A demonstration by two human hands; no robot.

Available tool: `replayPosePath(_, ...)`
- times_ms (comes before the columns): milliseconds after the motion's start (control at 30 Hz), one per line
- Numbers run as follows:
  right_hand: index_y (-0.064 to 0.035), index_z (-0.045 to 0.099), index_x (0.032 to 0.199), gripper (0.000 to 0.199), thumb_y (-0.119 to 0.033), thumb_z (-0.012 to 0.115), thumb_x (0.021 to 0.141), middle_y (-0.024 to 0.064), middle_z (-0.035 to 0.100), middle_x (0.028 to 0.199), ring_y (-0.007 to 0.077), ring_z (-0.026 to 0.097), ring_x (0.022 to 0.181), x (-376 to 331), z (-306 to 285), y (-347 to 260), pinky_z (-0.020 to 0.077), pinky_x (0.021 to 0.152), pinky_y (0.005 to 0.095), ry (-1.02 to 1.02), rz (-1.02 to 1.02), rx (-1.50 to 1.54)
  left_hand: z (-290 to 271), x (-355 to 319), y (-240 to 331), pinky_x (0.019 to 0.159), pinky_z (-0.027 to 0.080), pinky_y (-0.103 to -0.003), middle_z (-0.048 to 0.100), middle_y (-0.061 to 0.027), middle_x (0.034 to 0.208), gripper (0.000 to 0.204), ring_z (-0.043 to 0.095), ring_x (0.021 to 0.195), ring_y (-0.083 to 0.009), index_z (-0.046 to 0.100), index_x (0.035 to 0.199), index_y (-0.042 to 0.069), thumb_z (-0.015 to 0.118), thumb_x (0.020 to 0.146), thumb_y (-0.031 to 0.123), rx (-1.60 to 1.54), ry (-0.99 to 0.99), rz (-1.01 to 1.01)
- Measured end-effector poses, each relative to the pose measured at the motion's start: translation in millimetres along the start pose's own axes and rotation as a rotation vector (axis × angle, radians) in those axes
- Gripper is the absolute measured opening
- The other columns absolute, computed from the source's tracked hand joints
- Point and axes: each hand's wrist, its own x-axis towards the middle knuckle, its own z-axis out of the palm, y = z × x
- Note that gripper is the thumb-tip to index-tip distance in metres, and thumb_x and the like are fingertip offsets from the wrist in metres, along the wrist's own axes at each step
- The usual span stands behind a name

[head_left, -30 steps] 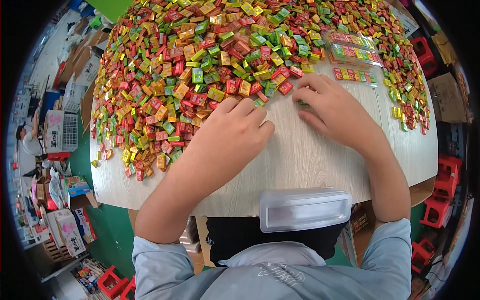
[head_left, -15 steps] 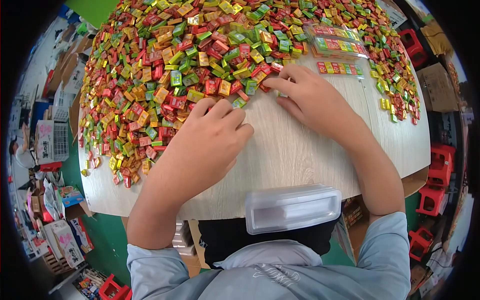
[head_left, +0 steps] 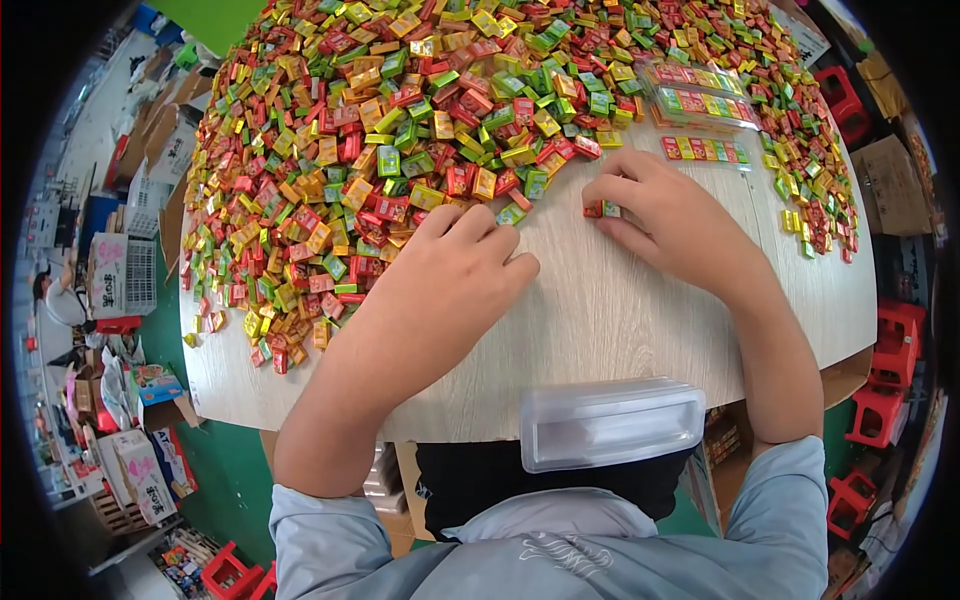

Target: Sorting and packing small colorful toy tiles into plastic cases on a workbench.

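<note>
The right hand point(head_left: 665, 215) is curled low over the worktop point(head_left: 610, 310), thumb and fingers closed about a few red and green packets point(head_left: 600, 209) just clear of the pile. The left hand point(head_left: 460, 265) is bent, knuckles up, at the near edge of the loose pile point(head_left: 400, 130); its fingertips are hidden, so I cannot tell whether it grips anything. The packets look light and fairly stiff, small blocks in shiny wrappers that would likely slide against one another; a pinch across two opposite sides, with gentle pressure, should hold several in line without denting them. Beyond the right hand, a single neat row point(head_left: 705, 150) lies in clear plastic, and just past it stand stacked clear trays point(head_left: 705, 107) filled with similar rows. A clear plastic container point(head_left: 612, 425) overlaps the near edge in front of the person. The worktop is pale, wood-grained and smooth-looking, its rim bent by the lens. Around it the room is crowded: green floor point(head_left: 225, 480), red stools point(head_left: 880, 415) and a cardboard box point(head_left: 890, 185) to the right, more cartons to the left, where another person point(head_left: 65, 300) appears far off.
</note>
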Motion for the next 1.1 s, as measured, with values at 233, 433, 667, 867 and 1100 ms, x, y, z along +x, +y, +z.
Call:
replayPosePath(233,-0.0051,0.067,0.104,0.018,-0.006,0.076,0.089,0.0127,0.062,0.108,0.0340,0.064,0.101,-1,-2,-12,0.0540,0.087,0.0430,-0.117,-0.048,0.094,14,7,1,0.098,0.047,-0.041,0.064,-0.0046,0.098,0.029,0.061,0.104,-0.0244,0.068,0.110,0.010,0.076,0.084,0.017,0.049,0.045,-0.058)
replayPosePath(433,-0.0045,0.065,0.104,0.022,-0.009,0.079,0.087,0.0133,0.062,0.105,0.0365,0.064,0.098,-4,3,-25,0.0544,0.085,0.0448,-0.181,-0.075,0.108,32,23,12,0.096,0.047,-0.041,0.065,-0.0051,0.092,0.029,0.063,0.098,-0.0251,0.069,0.108,0.007,0.078,0.085,0.021,-0.043,0.246,-0.073)
replayPosePath(667,-0.0038,0.063,0.106,0.026,-0.011,0.079,0.087,0.0138,0.062,0.104,0.0377,0.064,0.098,-5,3,-23,0.0543,0.085,0.0457,-0.163,-0.107,0.123,33,23,10,0.093,0.047,-0.041,0.064,-0.0073,0.092,0.025,0.062,0.097,-0.0270,0.068,0.104,0.006,0.078,0.085,0.020,-0.160,0.254,-0.063)
replayPosePath(867,-0.0038,0.062,0.105,0.027,-0.014,0.080,0.088,0.0141,0.062,0.104,0.0373,0.064,0.099,-6,4,-22,0.0541,0.086,0.0442,-0.168,-0.127,0.133,30,22,12,0.091,0.047,-0.042,0.064,-0.0093,0.095,0.027,0.061,0.097,-0.0284,0.067,0.105,0.006,0.078,0.085,0.020,-0.216,0.215,-0.051)
replayPosePath(1100,-0.0039,0.065,0.123,0.031,-0.018,0.072,0.097,0.0144,0.066,0.114,0.0330,0.066,0.103,-1,-6,7,0.0555,0.087,0.0421,-0.045,0.032,0.110,26,20,15,0.092,0.047,-0.043,0.065,-0.0116,0.101,0.037,0.061,0.100,-0.0306,0.068,0.118,0.005,0.077,0.089,0.026,-0.228,0.174,-0.065)
